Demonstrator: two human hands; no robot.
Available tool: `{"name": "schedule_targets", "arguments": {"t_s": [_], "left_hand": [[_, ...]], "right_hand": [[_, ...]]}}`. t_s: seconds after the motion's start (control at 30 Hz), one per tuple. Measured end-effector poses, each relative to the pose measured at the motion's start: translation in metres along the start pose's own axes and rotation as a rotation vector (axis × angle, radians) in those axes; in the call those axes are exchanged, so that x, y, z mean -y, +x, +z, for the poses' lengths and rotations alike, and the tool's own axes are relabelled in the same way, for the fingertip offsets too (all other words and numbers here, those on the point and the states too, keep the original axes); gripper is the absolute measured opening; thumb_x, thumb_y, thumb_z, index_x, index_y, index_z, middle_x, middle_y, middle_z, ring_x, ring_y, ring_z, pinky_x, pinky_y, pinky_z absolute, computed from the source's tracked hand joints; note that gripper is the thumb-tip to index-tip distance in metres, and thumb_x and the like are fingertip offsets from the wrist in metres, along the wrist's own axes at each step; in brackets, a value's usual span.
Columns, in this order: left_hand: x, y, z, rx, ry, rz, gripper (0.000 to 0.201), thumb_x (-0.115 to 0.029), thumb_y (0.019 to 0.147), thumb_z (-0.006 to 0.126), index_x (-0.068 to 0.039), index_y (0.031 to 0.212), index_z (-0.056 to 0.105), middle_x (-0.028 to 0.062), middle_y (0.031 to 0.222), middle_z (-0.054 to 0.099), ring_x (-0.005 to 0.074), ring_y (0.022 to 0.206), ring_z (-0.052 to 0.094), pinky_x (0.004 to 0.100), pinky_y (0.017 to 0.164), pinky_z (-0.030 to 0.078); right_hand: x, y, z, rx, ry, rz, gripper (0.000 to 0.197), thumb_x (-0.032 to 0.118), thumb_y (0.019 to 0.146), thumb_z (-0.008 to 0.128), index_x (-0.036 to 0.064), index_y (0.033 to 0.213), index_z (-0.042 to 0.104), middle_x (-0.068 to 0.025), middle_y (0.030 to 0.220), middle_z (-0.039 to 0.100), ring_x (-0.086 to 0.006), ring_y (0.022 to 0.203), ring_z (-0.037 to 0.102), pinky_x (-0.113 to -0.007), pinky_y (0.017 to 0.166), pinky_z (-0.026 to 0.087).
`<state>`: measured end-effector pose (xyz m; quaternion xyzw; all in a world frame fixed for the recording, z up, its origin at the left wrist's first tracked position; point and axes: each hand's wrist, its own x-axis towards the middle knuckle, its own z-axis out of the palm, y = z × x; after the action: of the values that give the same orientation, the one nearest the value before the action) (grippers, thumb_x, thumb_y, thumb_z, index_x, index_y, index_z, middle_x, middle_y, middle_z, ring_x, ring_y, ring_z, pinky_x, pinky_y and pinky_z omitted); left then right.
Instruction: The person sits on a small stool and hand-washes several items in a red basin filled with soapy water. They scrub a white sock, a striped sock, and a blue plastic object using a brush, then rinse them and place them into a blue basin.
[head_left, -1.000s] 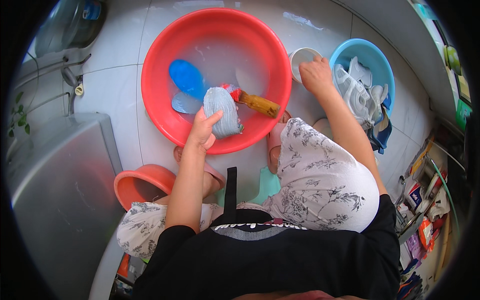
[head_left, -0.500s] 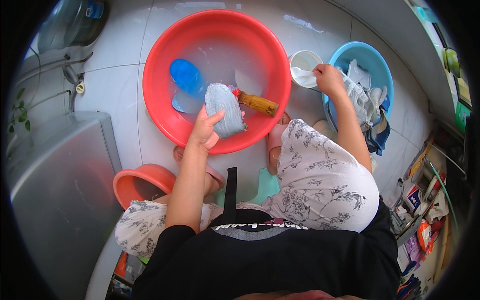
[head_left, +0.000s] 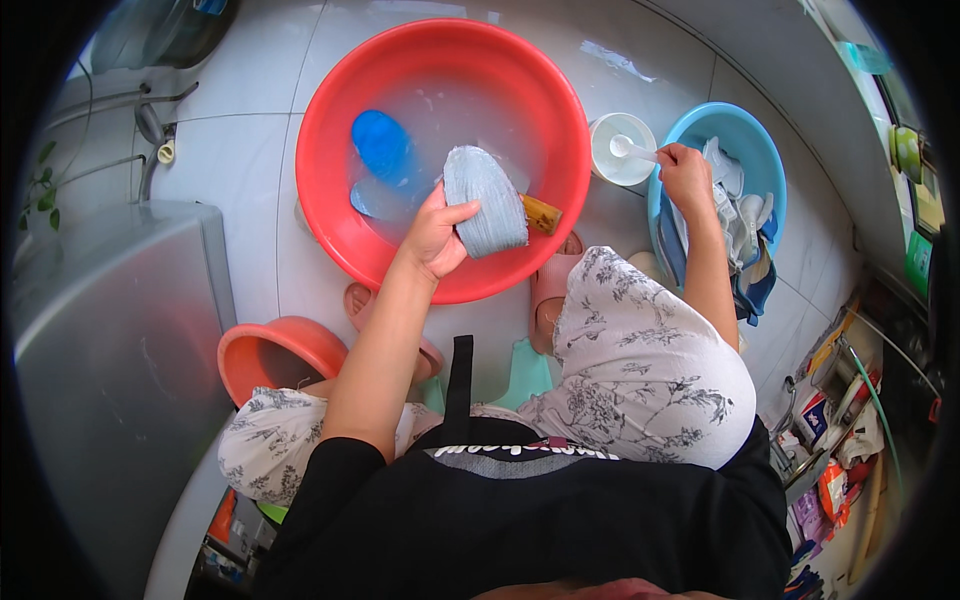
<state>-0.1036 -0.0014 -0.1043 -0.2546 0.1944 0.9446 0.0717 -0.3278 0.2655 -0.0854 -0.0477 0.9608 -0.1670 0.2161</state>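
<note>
spoon (head_left: 632, 150) now dips into white cup (head_left: 620, 148), right hand (head_left: 684, 172) holding it.

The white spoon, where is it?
In the head view, the white spoon is in the right hand, its bowl over the white tub between the red basin and blue basin.

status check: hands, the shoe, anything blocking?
Left hand grips grey shoe over red basin. Right hand holds white scoop at white tub. Brush beside shoe, nothing blocking.

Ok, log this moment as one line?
left hand: holds grey shoe over red basin | right hand: holds white scoop at white tub | blue basin: laundry
</note>
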Motion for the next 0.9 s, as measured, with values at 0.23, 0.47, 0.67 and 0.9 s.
{"name": "schedule_targets", "arguments": {"t_s": [0.23, 0.47, 0.67, 0.9], "left_hand": [[0.0, 0.0, 0.008, 0.04, -0.09, -0.026, 0.05, -0.023, 0.096, 0.047, -0.002, 0.139, 0.03, 0.0211, 0.133, 0.046, 0.0413, 0.122, 0.048, 0.0556, 0.102, 0.041], [0.0, 0.013, 0.014, 0.047, -0.281, -0.082, 0.064, -0.051, 0.099, 0.024, -0.004, 0.141, 0.032, 0.0211, 0.14, 0.041, 0.0407, 0.13, 0.04, 0.0539, 0.108, 0.033], [-0.02, 0.016, 0.029, 0.055, -0.275, -0.05, 0.065, -0.055, 0.098, 0.021, -0.006, 0.138, 0.037, 0.0146, 0.137, 0.046, 0.0328, 0.128, 0.044, 0.0526, 0.106, 0.036], [-0.024, 0.016, 0.023, 0.112, -0.26, -0.023, 0.071, -0.058, 0.096, 0.027, -0.003, 0.141, 0.033, 0.0183, 0.139, 0.044, 0.0344, 0.129, 0.042, 0.0522, 0.107, 0.034]], "right_hand": [[0.001, -0.005, -0.008, 0.112, 0.408, 0.023, 0.018, 0.013, 0.087, 0.06, 0.0001, 0.097, 0.069, -0.0057, 0.071, 0.063, -0.0132, 0.066, 0.057, -0.028, 0.063, 0.044], [0.078, -0.049, 0.013, 0.262, 0.672, -0.47, 0.014, 0.006, 0.09, 0.058, -0.0016, 0.098, 0.067, -0.0024, 0.074, 0.063, -0.0097, 0.066, 0.055, -0.026, 0.063, 0.045], [0.099, -0.061, 0.024, -0.072, 0.357, -1.112, 0.03, -0.009, 0.068, 0.067, 0.0027, 0.096, 0.068, -0.0094, 0.079, 0.062, -0.0256, 0.071, 0.057, -0.033, 0.063, 0.05], [0.109, -0.066, 0.017, -0.223, 0.285, -1.327, 0.036, -0.009, 0.063, 0.068, 0.0033, 0.097, 0.068, -0.0079, 0.081, 0.063, -0.0237, 0.071, 0.057, -0.033, 0.061, 0.051]]}}
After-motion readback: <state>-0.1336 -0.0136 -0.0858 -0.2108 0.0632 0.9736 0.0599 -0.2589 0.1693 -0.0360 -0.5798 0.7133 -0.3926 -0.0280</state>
